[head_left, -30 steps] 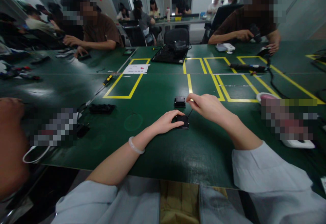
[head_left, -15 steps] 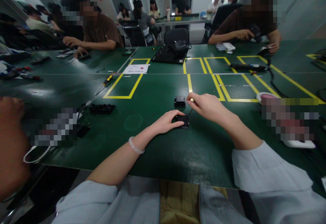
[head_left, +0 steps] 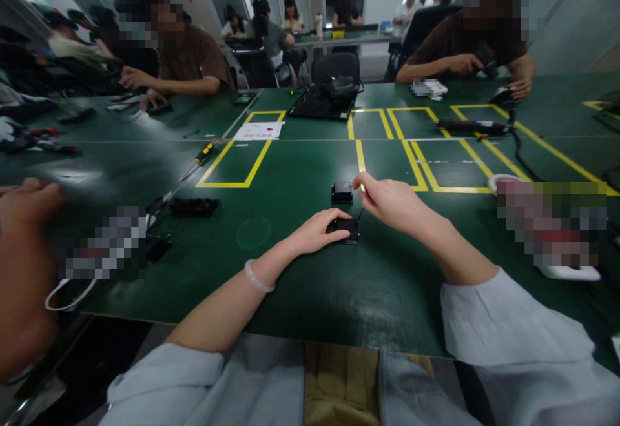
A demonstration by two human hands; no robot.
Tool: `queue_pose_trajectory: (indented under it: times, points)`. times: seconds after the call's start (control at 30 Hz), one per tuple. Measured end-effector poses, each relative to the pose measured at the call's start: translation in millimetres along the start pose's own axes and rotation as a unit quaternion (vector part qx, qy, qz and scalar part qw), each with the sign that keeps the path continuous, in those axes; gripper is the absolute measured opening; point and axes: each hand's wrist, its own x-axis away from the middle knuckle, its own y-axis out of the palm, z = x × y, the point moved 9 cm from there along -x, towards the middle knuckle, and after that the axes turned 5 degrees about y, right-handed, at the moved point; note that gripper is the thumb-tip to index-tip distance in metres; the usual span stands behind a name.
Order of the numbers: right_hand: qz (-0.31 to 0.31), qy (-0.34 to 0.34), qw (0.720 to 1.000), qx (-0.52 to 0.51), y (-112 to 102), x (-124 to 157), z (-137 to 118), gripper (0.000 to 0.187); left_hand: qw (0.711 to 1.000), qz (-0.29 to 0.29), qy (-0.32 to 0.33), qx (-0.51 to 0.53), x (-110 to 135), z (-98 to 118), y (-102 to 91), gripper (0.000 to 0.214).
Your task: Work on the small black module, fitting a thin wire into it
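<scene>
My left hand (head_left: 317, 232) rests on the green table (head_left: 300, 174) with its fingers pressed down on a small black square part (head_left: 349, 231), holding it flat. My right hand (head_left: 392, 201) hovers just above and right of that part, fingers pinched round a thin dark tool (head_left: 360, 213) whose tip points down at the part. A second black square part (head_left: 341, 192) lies a little farther away, just left of my right thumb.
Yellow tape boxes (head_left: 242, 161) mark the table. A black tray (head_left: 194, 206) and a screwdriver (head_left: 203, 153) lie to the left, a laptop (head_left: 325, 100) at the far side, a white paper (head_left: 259, 131) near it. Other people sit around the table; someone's arm (head_left: 22, 271) is at the left edge.
My right hand has lifted slightly and shifted a little to the left with the thin tool. My left hand and both parts stay put. The person's hand at the left edge moved.
</scene>
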Motion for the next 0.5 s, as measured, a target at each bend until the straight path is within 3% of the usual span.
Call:
queue_pose_trajectory:
  times: [0.5]
  points:
    - [-0.010,0.011,1.000,0.023,-1.3,-0.9,2.8,0.033,1.000,0.003,-0.004,0.009,0.2,-0.9,-0.9,0.039]
